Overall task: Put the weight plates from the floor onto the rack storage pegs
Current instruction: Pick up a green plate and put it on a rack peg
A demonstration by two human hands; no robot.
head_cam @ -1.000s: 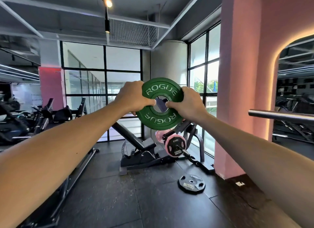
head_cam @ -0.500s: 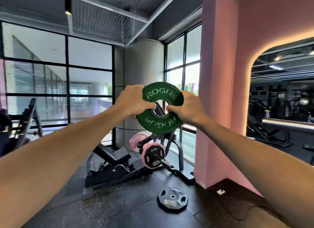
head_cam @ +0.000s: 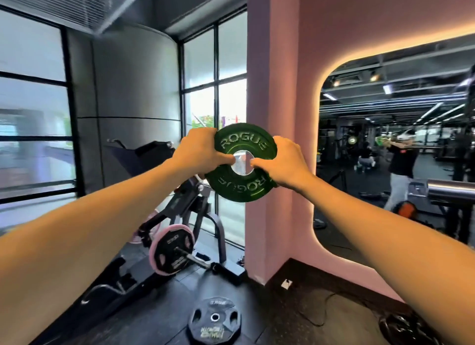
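I hold a green weight plate (head_cam: 240,187) marked ROGUE upright at chest height, in front of a pink pillar. My left hand (head_cam: 199,153) grips its left rim with the thumb at the centre hole. My right hand (head_cam: 286,163) grips the right rim the same way. A black weight plate (head_cam: 214,320) lies flat on the dark floor below. Another dark plate (head_cam: 408,328) lies at the lower right, partly hidden by my right forearm. A steel peg or bar end (head_cam: 451,190) juts in from the right edge.
A machine carrying a pink-rimmed black plate (head_cam: 172,249) stands left of the pillar (head_cam: 270,87), before the windows. A big wall mirror (head_cam: 395,128) on the right reflects the gym and a person. A cable (head_cam: 323,311) lies on the floor near the wall.
The view has swung to the right: pillar and mirror now fill the centre and right. Both hands keep the same hold on the green plate, which has tilted a little.
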